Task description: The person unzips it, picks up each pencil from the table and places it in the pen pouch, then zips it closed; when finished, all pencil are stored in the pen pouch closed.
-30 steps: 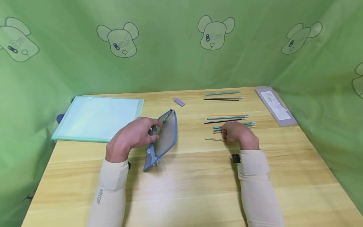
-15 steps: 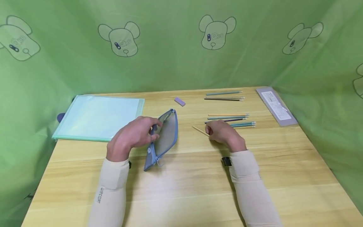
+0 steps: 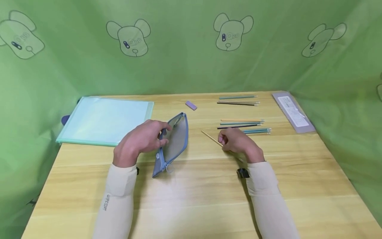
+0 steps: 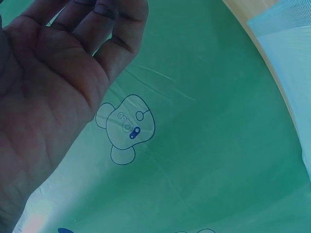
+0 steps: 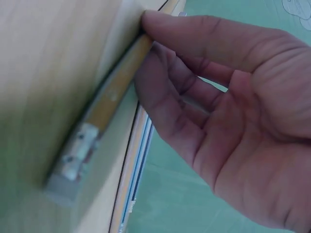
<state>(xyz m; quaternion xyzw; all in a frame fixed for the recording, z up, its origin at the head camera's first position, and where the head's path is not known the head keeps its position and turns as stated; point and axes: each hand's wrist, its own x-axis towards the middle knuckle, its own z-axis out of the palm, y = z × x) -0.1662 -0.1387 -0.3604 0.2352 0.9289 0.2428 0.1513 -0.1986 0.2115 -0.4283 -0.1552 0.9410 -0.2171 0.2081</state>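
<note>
My left hand [image 3: 140, 139] holds a blue mesh zip pencil case [image 3: 176, 141] by its left rim, and the case's mouth gapes upward. In the left wrist view the left hand [image 4: 53, 87] has bent fingers; the fingertips are cut off and the case is out of sight. My right hand [image 3: 237, 141] pinches a yellow pencil [image 3: 211, 138] between thumb and fingertips, a little to the right of the case. Close up in the right wrist view, the pencil [image 5: 104, 102] slants past the thumb, its metal band and eraser end pointing down.
Blue-green pencils [image 3: 256, 131] lie just beyond my right hand. Farther back are a mixed group of pencils [image 3: 241, 123] and another group [image 3: 238, 97]. A purple eraser [image 3: 191, 105], a light-blue folder [image 3: 105, 119] and a grey labelled packet [image 3: 293, 113] lie on the wooden table [image 3: 191, 205].
My right hand has taken the yellow pencil from beside the blue-green ones and moved it left toward the case, its tip now angled away. The left hand has kept its hold.
</note>
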